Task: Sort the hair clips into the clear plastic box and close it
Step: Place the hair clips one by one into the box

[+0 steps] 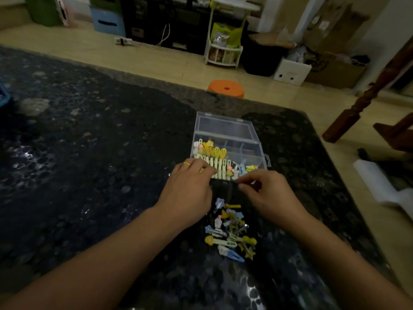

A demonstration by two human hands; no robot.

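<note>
Just beyond both hands (225,189), box (228,142).

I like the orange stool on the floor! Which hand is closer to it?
Left, by a little. The left hand lies almost straight below the orange stool in the picture; the right hand sits lower and further right. Both are far from it.

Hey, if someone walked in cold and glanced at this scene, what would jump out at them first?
Probably the clear plastic compartment box, lid open, at the middle of the dark speckled table, its left and near sections already holding pastel hair clips. Just in front of it the left hand and right hand meet over something dark, with a loose pile of colourful hair clips between the wrists. Beyond the table edge sits an orange plastic stool.
</note>
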